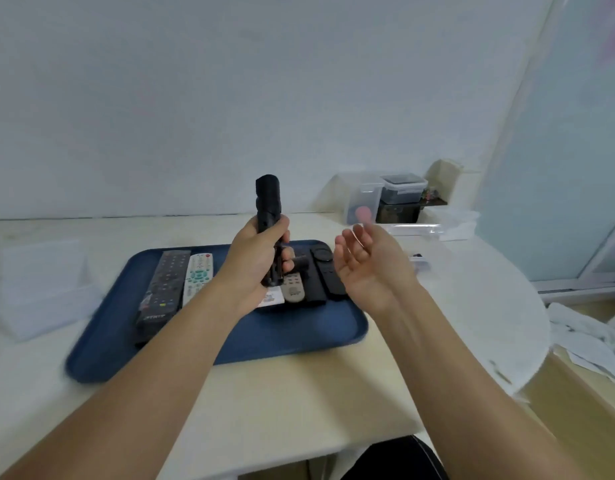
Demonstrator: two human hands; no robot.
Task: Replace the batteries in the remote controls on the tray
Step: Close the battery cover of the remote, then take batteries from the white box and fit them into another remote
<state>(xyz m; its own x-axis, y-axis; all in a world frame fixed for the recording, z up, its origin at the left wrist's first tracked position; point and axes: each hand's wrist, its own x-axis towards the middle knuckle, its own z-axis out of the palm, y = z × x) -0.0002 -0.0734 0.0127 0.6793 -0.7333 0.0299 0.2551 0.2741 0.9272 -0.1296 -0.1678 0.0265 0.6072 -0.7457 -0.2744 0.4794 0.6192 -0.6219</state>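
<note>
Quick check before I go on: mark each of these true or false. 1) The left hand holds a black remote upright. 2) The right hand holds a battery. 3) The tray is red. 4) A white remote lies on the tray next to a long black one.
1) True: the left hand grips the black remote, standing on end above the tray.
2) False: the right hand is open and holds nothing.
3) False: the tray is blue.
4) True: the white remote lies beside the long black remote.
</note>
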